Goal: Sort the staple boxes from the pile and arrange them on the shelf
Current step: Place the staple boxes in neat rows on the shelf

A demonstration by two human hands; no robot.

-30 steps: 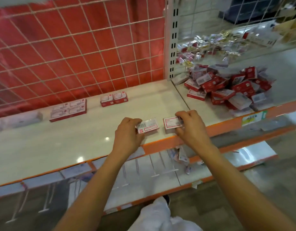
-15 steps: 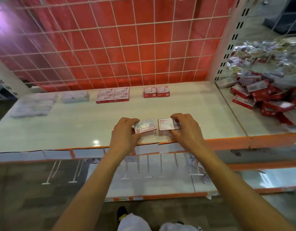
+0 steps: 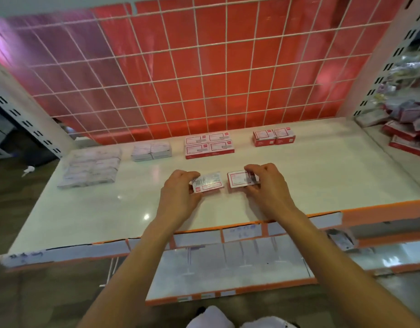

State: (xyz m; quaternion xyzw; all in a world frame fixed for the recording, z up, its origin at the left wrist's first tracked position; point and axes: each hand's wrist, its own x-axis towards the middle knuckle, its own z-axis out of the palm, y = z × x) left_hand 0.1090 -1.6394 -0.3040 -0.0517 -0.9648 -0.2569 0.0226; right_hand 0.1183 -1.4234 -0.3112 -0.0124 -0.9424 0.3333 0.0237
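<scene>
My left hand (image 3: pixel 178 195) grips a small staple box (image 3: pixel 207 185) with its barcode side up, above the middle of the white shelf (image 3: pixel 322 176). My right hand (image 3: pixel 268 185) grips a red-and-white staple box (image 3: pixel 238 178) just to the right of it. The two boxes are a small gap apart. Sorted groups lie along the back: a flat red-and-white group (image 3: pixel 209 145), a taller red pair (image 3: pixel 274 137), a pale pair (image 3: pixel 151 150) and a larger pale block (image 3: pixel 90 170). The pile of boxes (image 3: pixel 407 133) shows at the right edge.
A red wire-grid back panel (image 3: pixel 192 74) closes off the shelf's rear. An orange price rail (image 3: pixel 228 233) lines the front edge, with a lower shelf (image 3: pixel 228 268) below. White perforated uprights (image 3: pixel 379 74) separate this bay from the pile's bay.
The view has swung left, so the pile slid to the right edge and pale stacks came into sight at the left. Both hands carried their boxes leftward over the shelf, still holding them.
</scene>
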